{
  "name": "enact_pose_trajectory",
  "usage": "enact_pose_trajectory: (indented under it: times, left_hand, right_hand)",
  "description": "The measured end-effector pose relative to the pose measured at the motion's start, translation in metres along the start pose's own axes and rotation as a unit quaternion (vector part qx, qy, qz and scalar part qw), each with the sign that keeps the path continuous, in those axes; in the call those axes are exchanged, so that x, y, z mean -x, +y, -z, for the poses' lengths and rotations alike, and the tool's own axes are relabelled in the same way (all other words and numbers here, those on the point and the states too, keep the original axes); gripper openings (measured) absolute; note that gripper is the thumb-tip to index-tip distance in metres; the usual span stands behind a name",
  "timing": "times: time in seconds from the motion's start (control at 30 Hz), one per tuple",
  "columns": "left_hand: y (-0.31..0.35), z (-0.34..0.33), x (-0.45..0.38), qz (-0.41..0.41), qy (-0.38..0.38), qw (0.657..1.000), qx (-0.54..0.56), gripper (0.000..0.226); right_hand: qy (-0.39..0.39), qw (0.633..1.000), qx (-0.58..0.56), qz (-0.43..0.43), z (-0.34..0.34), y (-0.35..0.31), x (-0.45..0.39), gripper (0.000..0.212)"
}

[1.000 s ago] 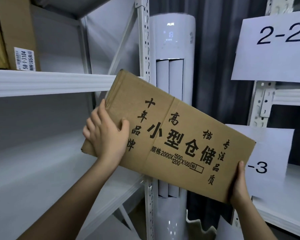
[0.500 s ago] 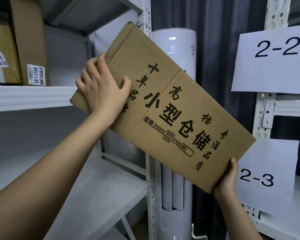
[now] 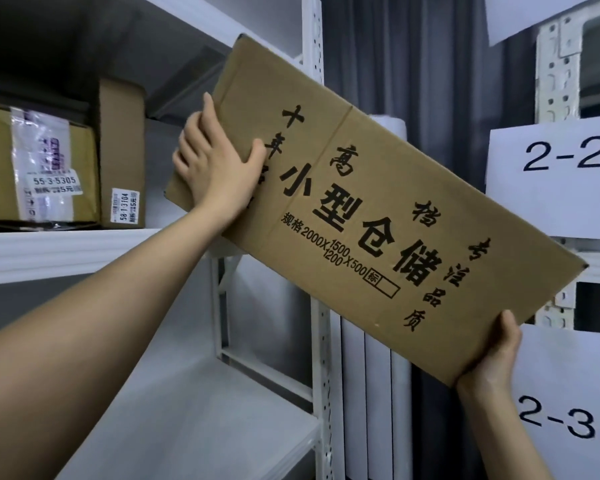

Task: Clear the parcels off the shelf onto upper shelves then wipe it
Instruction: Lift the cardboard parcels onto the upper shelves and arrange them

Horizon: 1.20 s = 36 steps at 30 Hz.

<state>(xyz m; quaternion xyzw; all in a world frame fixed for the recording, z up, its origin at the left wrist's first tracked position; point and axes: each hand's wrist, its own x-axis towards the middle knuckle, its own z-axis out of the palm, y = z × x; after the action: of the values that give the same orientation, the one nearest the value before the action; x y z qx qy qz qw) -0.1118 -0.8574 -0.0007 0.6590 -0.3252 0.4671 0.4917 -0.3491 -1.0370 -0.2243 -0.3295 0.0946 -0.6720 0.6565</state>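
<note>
A long flat brown cardboard box [image 3: 378, 209] with black printed characters is tilted, its left end high at the level of the upper shelf [image 3: 66, 251]. My left hand [image 3: 215, 164] grips the box's upper left end, thumb on the front face. My right hand [image 3: 496, 355] holds the lower right corner from below. The box's left end sits at the upper shelf's right side; whether it rests on the shelf cannot be told. The lower white shelf [image 3: 205, 420] lies bare beneath my left forearm.
Two parcels stand on the upper shelf at left: a taped brown parcel [image 3: 39, 168] and an upright narrow box [image 3: 122, 157]. A white perforated upright post [image 3: 321, 375] is behind the box. Paper signs 2-2 [image 3: 565, 157] and 2-3 [image 3: 561, 420] hang on the right rack.
Both hands have raised the box from in front of the lower shelf up toward the upper shelf, its left end leading. The view has tilted upward.
</note>
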Motion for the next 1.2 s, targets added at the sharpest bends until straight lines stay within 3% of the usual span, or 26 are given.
enact_pose_trajectory:
  times: [0.13,0.27,0.43,0.57,0.8,0.97,1.2]
  left_hand:
    - [-0.025,0.000,-0.010,0.024,-0.040,0.999,0.013,0.080]
    - [-0.042,0.001,-0.019,0.059,-0.085,0.994,0.038,0.075]
    - [-0.043,-0.008,-0.008,0.072,-0.156,0.981,0.096,0.071]
    - [-0.043,-0.010,-0.003,0.070,-0.212,0.968,0.113,0.072]
    - [-0.059,-0.003,-0.008,0.094,-0.292,0.946,0.103,0.072]
    - [-0.086,-0.001,-0.016,0.069,-0.353,0.933,0.017,0.074]
    - [-0.095,-0.009,-0.021,0.146,-0.405,0.902,0.002,0.074]
  right_hand:
    - [-0.038,0.995,0.021,0.086,-0.013,-0.013,0.005,0.072]
    - [-0.056,0.977,0.100,0.182,-0.042,-0.034,0.012,0.059]
    - [-0.088,0.945,0.161,0.272,-0.100,-0.056,0.025,0.061]
    - [-0.111,0.931,0.213,0.275,-0.150,-0.057,0.028,0.079]
    - [-0.152,0.905,0.302,0.256,-0.224,-0.035,0.035,0.078]
    - [-0.156,0.899,0.327,0.244,-0.267,-0.005,0.022,0.083]
    - [-0.157,0.886,0.368,0.236,-0.318,0.047,0.000,0.087]
